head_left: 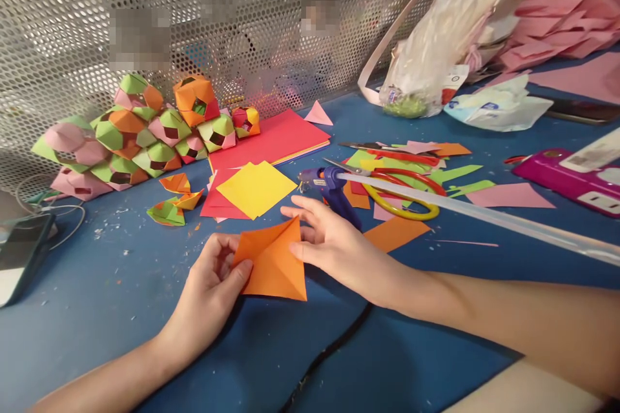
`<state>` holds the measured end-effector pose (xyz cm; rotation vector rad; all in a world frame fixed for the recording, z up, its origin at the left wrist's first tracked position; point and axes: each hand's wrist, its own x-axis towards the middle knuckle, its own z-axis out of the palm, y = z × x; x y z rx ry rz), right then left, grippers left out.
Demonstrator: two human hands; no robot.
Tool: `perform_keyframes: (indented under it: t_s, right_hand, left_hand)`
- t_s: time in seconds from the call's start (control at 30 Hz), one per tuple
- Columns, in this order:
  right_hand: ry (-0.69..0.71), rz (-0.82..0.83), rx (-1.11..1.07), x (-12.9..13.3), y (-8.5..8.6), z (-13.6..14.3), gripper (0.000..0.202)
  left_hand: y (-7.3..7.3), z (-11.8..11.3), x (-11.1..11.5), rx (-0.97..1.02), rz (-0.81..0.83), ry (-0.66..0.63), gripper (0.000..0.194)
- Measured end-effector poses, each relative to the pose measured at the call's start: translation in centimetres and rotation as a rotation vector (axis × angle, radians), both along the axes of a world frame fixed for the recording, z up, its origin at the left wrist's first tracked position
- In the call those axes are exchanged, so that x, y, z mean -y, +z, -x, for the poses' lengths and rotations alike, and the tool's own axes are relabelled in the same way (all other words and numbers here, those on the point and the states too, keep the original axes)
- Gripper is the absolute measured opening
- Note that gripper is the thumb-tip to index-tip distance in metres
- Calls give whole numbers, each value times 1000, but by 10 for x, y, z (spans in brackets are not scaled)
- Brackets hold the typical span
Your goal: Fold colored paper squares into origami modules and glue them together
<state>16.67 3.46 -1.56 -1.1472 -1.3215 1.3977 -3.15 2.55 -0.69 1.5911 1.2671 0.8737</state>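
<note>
A creased square of orange origami paper (274, 264) is held just above the blue table. My left hand (217, 277) pinches its left edge, thumb on top and fingers curled behind. At the right edge, my right hand (339, 245) has its thumb on the paper; its index and middle fingers stretch past the upper corner, and the lower fingers are partly behind the sheet. Beyond the hands lie yellow paper squares (256, 188) over red ones (216, 201). Small folded orange and green paper pieces (175, 200) sit to the left.
Folded paper balls (145, 129) are piled against the perforated metal panel (271, 26). A blue glue gun (334, 187) with a long glue stick (484, 214), scissors (407, 190) and paper scraps (460, 172) lie right. A black cable (334, 352) crosses the front; a phone (24, 251) lies left.
</note>
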Motion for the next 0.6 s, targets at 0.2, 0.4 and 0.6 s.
perform_keyframes:
  t_s: [0.2, 0.4, 0.6]
  right_hand:
    - [43, -35, 107, 3, 3, 0, 63]
    - [113, -162, 271, 2, 7, -5, 74]
    - [51, -242, 298, -4, 2, -6, 60]
  left_hand:
    - [3, -3, -2, 157, 68, -27, 23]
    - [5, -4, -2, 107, 84, 17, 17]
    - [1, 1, -7, -6, 0, 75, 14]
